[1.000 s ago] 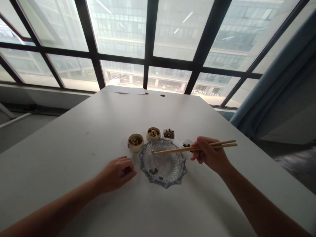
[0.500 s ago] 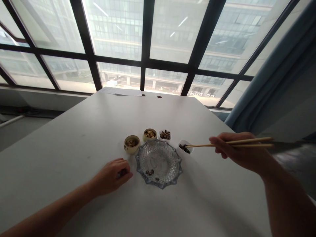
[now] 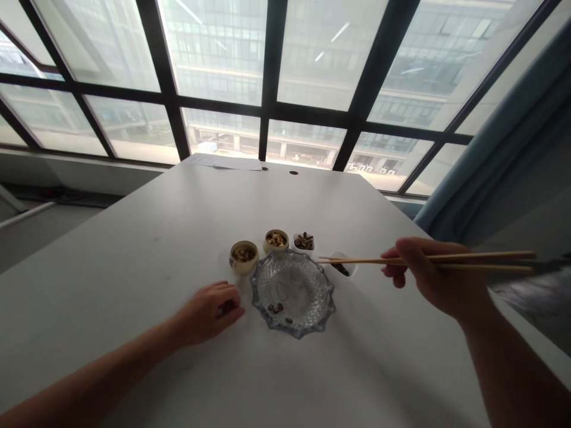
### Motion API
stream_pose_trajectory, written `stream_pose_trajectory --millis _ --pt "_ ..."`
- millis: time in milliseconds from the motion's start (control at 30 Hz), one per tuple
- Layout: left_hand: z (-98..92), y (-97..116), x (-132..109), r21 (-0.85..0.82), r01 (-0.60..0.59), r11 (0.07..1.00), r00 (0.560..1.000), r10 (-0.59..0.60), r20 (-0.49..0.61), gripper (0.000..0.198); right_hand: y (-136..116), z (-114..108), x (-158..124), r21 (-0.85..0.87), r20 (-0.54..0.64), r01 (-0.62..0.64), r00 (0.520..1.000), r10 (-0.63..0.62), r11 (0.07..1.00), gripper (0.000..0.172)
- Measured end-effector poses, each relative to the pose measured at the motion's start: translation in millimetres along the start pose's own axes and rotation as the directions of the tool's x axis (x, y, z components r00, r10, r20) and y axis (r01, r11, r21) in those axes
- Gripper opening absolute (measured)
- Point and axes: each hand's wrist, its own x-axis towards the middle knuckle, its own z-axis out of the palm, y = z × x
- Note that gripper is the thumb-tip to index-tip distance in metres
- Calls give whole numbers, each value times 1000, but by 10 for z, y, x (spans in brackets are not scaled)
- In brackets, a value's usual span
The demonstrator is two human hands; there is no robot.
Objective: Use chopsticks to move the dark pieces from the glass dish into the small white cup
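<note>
My right hand [image 3: 435, 276] grips a pair of wooden chopsticks [image 3: 357, 260], held level above the table. Their tips hang over the small white dish of dark seeds [image 3: 344, 266], just right of the cut-glass plate [image 3: 292, 291]. A few dark seeds lie at the plate's near side. My left hand [image 3: 209, 312] rests on the white table [image 3: 156, 238] just left of the plate, fingers curled loosely under; whether anything is in them is hidden.
Behind the plate stand two small round bowls of nuts [image 3: 244, 255] [image 3: 276, 240] and a white dish of dark pieces [image 3: 304, 241]. Papers [image 3: 227, 161] lie at the table's far edge by the window. A blue curtain [image 3: 504, 137] hangs at the right.
My right hand has drawn the chopsticks rightward, off the glass plate to the small dish of dark seeds, and holds there. My left hand has stayed put.
</note>
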Motion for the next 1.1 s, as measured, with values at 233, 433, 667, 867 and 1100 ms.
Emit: stream_pose_trajectory --millis 233,433,667,867,1100 --pt "-5 3 -7 15 2 1000 1000 -2 4 21 -189 448 -139 181 501 106 846 -184 978 46" --pt "0 -19 -4 10 -9 1000 1000 9 -3 21 -208 499 -160 182 489 153 843 -224 971 38" --pt "12 -24 -1 10 -5 1000 1000 5 2 21 -200 510 -186 178 508 271 798 -324 946 42" --pt "0 -19 -11 14 -8 1000 1000 8 -2 22 -340 514 -249 129 526 465 717 -458 876 44" --pt "4 -12 -13 20 1 1000 1000 -1 3 21 -211 431 -181 241 432 232 844 -318 942 43"
